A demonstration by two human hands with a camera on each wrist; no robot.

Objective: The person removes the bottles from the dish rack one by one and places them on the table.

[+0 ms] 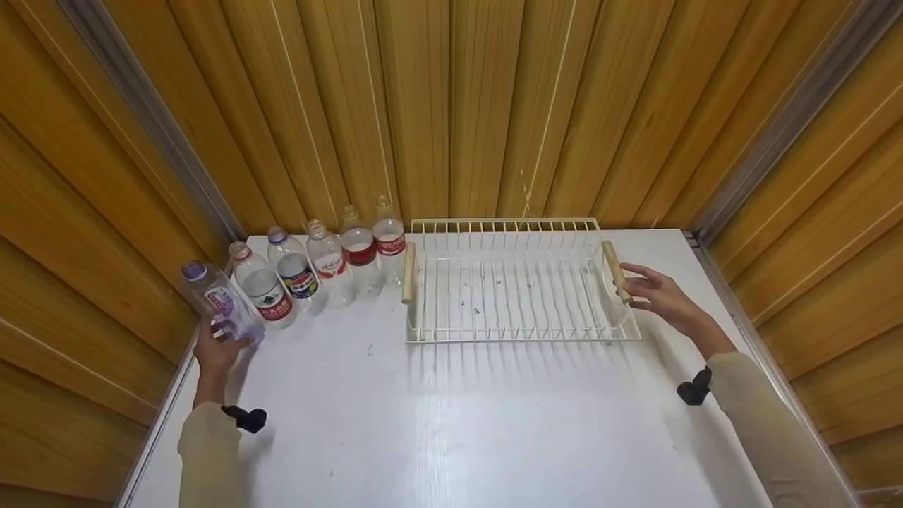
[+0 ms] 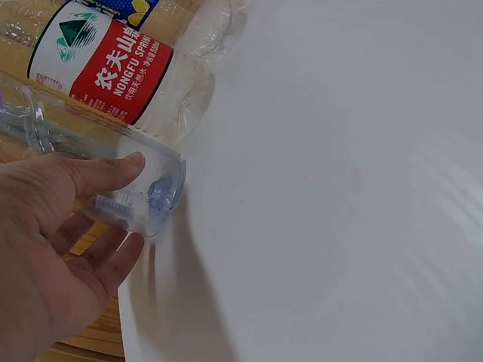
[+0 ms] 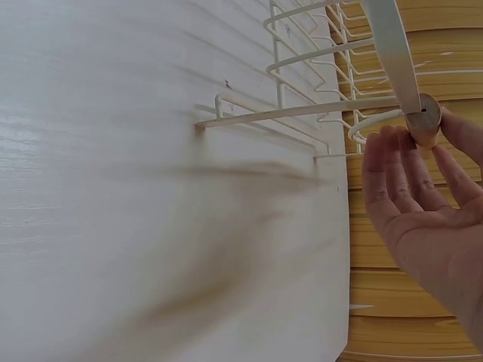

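My left hand (image 1: 217,347) grips the lower part of a clear plastic bottle (image 1: 227,307) with a purple label and bluish mouth, at the left end of a bottle row. In the left wrist view, the thumb lies across this bottle (image 2: 143,181) and the fingers bend round its other side. The wire dish rack (image 1: 522,341), white with two wooden handles, stands right of the bottles. At its right handle (image 1: 616,271), my right hand (image 1: 659,296) holds on with fingertips and thumb. The right wrist view shows the fingers curled against the handle's end (image 3: 424,121).
Beside the held bottle stand several clear bottles: one with a red-and-white label (image 1: 271,300), one with a blue label (image 1: 300,282), then red-labelled ones (image 1: 361,254) close to the rack. Yellow wood-patterned walls (image 1: 487,106) rise behind and beside the white table (image 1: 451,437).
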